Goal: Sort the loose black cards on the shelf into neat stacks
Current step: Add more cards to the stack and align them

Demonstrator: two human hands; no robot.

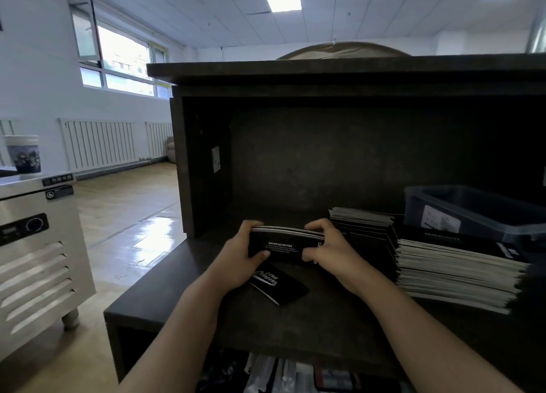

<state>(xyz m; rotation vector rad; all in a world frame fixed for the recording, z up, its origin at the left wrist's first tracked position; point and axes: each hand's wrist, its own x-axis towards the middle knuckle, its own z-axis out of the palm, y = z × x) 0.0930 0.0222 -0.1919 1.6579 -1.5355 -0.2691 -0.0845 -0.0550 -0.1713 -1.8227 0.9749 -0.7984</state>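
Note:
Both hands hold a small bundle of black cards [284, 243] upright on edge above the dark shelf [183, 298]; white print reads "DRINK&COFFEE". My left hand [240, 253] grips the bundle's left end and my right hand [326, 249] grips its right end. One loose black card [285, 287] with white script lies flat on the shelf just below the bundle. To the right stand a tall stack of black cards [363, 230] and a larger, slightly fanned stack [455, 271] with pale edges.
A grey plastic bin [472, 212] sits behind the large stack at the right. The shelf has a dark back wall and a top board. A steel appliance [38, 253] with a paper cup [25, 157] stands at left. Packages show in the compartment below.

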